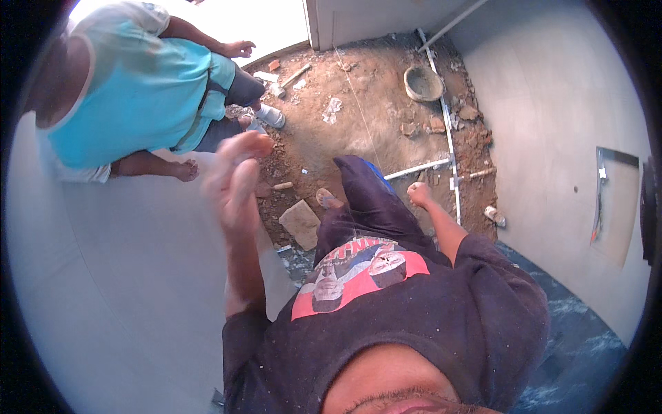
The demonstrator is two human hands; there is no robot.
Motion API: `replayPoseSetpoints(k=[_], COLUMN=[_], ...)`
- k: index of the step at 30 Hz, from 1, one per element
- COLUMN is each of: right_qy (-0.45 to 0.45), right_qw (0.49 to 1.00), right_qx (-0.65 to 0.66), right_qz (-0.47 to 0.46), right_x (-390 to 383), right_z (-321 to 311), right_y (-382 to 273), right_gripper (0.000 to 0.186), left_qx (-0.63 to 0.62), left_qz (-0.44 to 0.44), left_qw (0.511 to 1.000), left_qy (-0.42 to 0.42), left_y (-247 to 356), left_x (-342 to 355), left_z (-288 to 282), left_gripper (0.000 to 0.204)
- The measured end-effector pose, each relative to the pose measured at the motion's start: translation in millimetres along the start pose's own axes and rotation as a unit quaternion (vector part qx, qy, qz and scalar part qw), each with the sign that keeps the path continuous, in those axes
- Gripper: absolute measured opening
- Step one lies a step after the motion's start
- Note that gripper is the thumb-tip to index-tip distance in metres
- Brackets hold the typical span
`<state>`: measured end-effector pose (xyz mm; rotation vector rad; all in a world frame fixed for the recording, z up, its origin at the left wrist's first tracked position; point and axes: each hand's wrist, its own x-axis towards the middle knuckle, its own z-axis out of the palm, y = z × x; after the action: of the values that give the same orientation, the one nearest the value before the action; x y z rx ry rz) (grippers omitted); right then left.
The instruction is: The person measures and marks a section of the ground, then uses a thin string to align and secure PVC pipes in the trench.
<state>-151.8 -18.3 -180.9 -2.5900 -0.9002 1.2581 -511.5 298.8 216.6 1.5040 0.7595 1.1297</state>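
My left hand [236, 179] is raised at the centre left, blurred by motion, its fingers bent; I cannot tell whether it holds anything. Below it lie a pale flat slab [298, 224] and loose rubble on the dirt ground [372, 127]. My right hand [418, 194] hangs beside my dark trousers with curled fingers; whatever may be inside is too small to make out. It is near white pipes [418, 167] laid on the dirt, with a short length crossing to a longer one.
A co-worker [127, 93] in turquoise stands at upper left, near a bright doorway [265, 21]. A round grey basin [424, 83] sits by the long pipe. Pale walls [552, 96] flank the ground; a recessed panel [614, 207] is at right, dark flooring [572, 317] at lower right.
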Motion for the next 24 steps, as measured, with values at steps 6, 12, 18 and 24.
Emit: replayPoseSetpoints(k=[6, 12, 18, 24], right_qy=[0.007, 0.006, 0.034, 0.097], right_qw=[0.980, 0.997, 0.887, 0.845], right_qx=[0.178, 0.074, 0.424, 0.488], right_qz=[0.087, -0.029, 0.180, 0.197], right_x=[11.6, 52.5, 13.6, -15.2], right_z=[28.3, 66.4, 36.6, 47.3], right_y=[-22.2, 20.4, -75.8, -79.9], right_gripper=[0.014, 0.013, 0.010, 0.012], left_qx=[-0.309, -0.438, -0.433, -0.418], left_qz=[0.380, 0.503, 0.432, 0.362], left_qw=[0.872, 0.745, 0.786, 0.819], left_qy=[-0.007, -0.014, -0.086, -0.151], left_y=[105.7, 107.1, 108.9, 114.8], left_x=[69.4, 137.7, 132.7, 133.7], left_z=[24.2, 69.7, 97.4, 109.7], left_gripper=[0.029, 0.017, 0.013, 0.019])
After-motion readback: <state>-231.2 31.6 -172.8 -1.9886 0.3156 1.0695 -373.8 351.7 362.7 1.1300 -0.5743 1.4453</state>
